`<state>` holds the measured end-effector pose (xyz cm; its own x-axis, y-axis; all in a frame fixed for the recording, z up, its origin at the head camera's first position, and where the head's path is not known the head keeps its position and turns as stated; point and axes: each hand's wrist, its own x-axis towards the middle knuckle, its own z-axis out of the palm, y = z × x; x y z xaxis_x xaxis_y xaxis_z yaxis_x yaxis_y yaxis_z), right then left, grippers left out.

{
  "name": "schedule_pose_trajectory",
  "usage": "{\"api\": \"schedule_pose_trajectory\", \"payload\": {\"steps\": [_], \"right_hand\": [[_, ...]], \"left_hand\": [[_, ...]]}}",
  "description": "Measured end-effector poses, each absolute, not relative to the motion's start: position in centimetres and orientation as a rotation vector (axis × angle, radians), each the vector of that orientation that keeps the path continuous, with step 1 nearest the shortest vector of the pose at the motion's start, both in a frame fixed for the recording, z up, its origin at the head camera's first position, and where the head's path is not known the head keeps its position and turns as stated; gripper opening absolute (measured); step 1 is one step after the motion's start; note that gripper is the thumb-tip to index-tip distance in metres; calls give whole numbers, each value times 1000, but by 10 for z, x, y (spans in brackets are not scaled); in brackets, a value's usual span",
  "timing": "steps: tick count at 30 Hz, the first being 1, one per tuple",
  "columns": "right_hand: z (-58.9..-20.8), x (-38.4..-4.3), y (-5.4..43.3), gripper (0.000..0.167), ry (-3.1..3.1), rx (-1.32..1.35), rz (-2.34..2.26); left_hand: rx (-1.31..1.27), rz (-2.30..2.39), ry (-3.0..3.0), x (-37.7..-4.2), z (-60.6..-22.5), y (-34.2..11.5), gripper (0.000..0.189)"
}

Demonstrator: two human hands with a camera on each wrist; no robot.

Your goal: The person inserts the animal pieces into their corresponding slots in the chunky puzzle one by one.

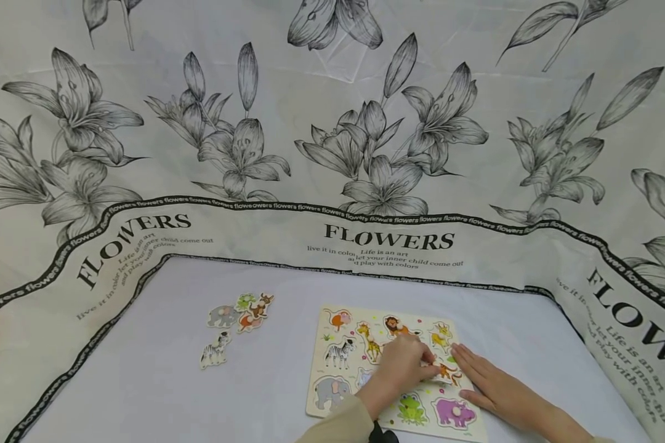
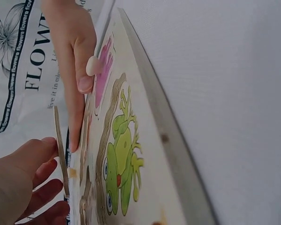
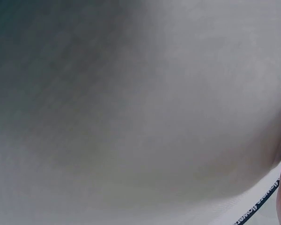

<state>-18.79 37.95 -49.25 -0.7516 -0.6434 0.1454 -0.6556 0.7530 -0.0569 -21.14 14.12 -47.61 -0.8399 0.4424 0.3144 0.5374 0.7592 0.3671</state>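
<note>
My left hand [image 1: 396, 369] is over the middle of a wooden animal puzzle board [image 1: 314, 363]. It pinches a thin wooden puzzle piece [image 2: 61, 152], seen edge-on in the left wrist view and tilted up just off the board; its picture cannot be made out there. An orange animal picture [image 1: 450, 373] shows beside the fingertips in the head view. My right hand [image 1: 493, 387] lies with straight fingers along the board's right edge, near the purple hippo piece [image 1: 454, 413] with its white knob. The frog picture [image 2: 122, 164] lies flat on the board below the left hand.
Left of the board lie several loose pieces on the white cloth [image 1: 161, 369]: an elephant [image 1: 221, 316], a frog [image 1: 245, 301], a kangaroo [image 1: 262, 306], a reddish animal [image 1: 249, 322] and a zebra [image 1: 215, 351]. A flower-printed curtain [image 1: 354, 184] stands behind.
</note>
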Motion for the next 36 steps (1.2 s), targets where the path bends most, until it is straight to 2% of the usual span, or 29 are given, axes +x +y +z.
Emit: {"api": "schedule_pose_trajectory", "payload": {"steps": [13, 36], "right_hand": [[-491, -189, 379, 65, -2789, 1069, 151], [-492, -188, 381, 67, -2885, 1038, 167]], "left_hand": [[-707, -599, -2799, -211, -478, 153, 17], [-741, -365, -2794, -212, -479, 167, 19]]}}
